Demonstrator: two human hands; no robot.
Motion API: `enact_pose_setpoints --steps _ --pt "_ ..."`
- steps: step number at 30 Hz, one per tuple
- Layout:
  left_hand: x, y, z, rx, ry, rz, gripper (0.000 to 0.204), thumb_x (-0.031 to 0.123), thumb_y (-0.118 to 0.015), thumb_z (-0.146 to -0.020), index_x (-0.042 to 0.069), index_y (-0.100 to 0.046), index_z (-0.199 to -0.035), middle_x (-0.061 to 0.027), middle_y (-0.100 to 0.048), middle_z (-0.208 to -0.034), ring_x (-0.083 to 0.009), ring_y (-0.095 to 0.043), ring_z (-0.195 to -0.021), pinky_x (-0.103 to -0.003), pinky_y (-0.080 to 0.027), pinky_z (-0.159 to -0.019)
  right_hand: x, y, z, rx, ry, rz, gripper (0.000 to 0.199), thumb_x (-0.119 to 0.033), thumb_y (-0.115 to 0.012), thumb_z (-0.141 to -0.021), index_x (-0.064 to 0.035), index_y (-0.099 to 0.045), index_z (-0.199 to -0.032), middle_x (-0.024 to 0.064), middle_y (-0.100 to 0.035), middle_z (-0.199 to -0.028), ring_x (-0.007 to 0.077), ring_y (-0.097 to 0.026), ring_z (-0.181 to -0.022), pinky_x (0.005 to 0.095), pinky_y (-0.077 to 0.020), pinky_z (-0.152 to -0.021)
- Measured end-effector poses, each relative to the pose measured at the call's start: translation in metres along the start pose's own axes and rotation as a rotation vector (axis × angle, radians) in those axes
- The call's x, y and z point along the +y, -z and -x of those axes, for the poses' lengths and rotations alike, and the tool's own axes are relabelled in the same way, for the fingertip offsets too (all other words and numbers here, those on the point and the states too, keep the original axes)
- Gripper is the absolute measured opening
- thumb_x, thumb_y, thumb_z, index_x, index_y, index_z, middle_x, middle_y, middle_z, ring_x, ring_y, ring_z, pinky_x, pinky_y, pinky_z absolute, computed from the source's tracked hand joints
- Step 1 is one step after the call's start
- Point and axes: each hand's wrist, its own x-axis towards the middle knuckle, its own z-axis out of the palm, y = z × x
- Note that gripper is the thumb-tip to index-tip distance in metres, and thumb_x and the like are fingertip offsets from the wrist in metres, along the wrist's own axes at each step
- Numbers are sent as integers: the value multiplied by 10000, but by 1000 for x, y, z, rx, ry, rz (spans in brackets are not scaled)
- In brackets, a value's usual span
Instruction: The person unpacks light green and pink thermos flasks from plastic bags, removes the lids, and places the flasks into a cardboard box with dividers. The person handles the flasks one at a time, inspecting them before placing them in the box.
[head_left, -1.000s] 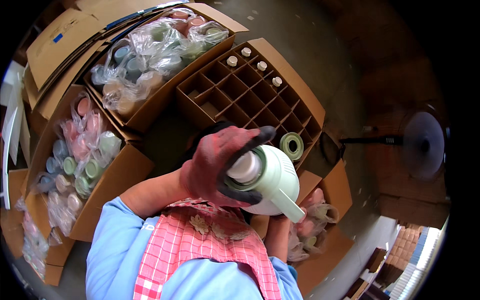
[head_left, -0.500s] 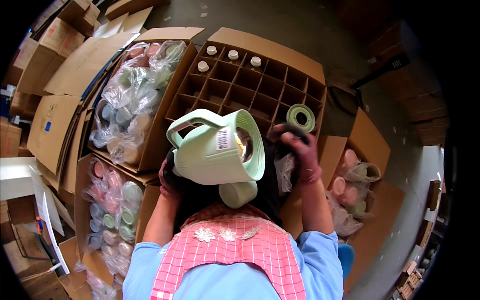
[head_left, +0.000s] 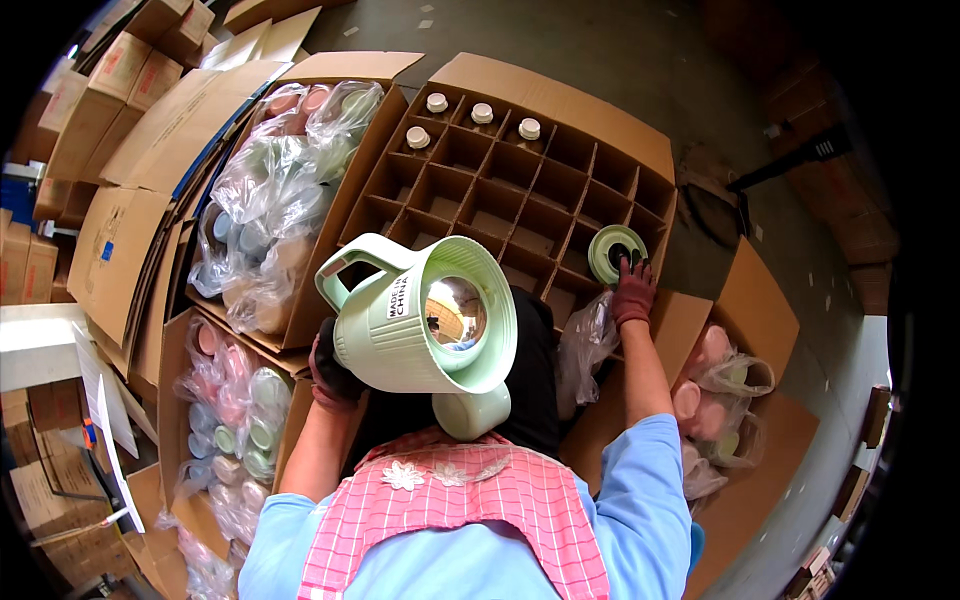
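A mint-green vacuum jug [head_left: 385, 340] with a handle lies tilted in front of me, its wide open end to the right showing a shiny, mirror-like liner. My left hand [head_left: 335, 372], in a dark glove, is closed on its far left end. Beneath the jug a small pale green cup [head_left: 470, 412] is partly hidden. At the right edge of the divided carton [head_left: 545, 85] a green ring-shaped part [head_left: 599, 258] rests on the dividers. My gloved right hand [head_left: 634, 295] reaches over this ring, fingers apart and touching its middle.
Several white-capped bottles [head_left: 481, 112] stand in the carton's far cells. Open cartons hold bagged coloured parts [head_left: 270, 190] at far left, more [head_left: 230, 420] at near left, and others [head_left: 705, 390] at right. A clear plastic bag [head_left: 585, 350] hangs by my right forearm. Flattened cardboard [head_left: 120, 240] leans at left.
My right hand has stretched out from beside the jug to the green ring. The jug has turned so its open end shows more of the liner. My left hand keeps its hold.
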Motion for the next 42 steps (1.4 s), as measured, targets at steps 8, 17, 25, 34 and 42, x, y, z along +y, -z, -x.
enact_pose_setpoints --steps 8,17,25,34,42 --pt "14 -5 2 -178 -210 -242 198 60 -606 -804 27 -577 -997 -54 -615 -887 -153 -582 -785 -284 -476 -693 3 41 -15 11 -114 -651 450 -311 -674 -752 -83 -551 -1121 145 -572 -1149 267 -530 -1040 384 -397 -907" --pt "23 -16 6 -169 1 34 232 242 -415 -930 64 -559 -894 -37 -580 -843 -132 -552 -779 -266 -448 -707 -89 225 100 147 653 -1809 578 -317 -766 -675 -22 -514 -1104 141 -523 -1173 258 -505 -1089 357 -396 -921" --pt "4 3 3 -245 192 511 271 297 -405 -954 83 -564 -906 -33 -599 -859 -135 -563 -799 -284 -448 -741 -117 259 130 316 994 -1414 557 -348 -760 -709 -59 -455 -1074 303 -416 -1313 475 -391 -1234 496 -290 -1036" --pt "9 7 0 -354 286 580 300 308 -436 -948 42 -566 -1000 -63 -620 -985 -160 -591 -897 -294 -471 -813 -118 263 135 352 980 -1314 555 -365 -743 -717 -32 -450 -1050 305 -442 -1290 468 -418 -1219 473 -352 -993" --pt "50 -15 9 -381 -737 -57 763 364 -672 -777 -1 -345 -1362 -201 -413 -1346 -284 -476 -1185 -389 -377 -998 -113 277 127 -210 144 -2035 294 -278 -669 -802 -35 -555 -923 -17 -527 -825 70 -461 -754 215 -389 -696"
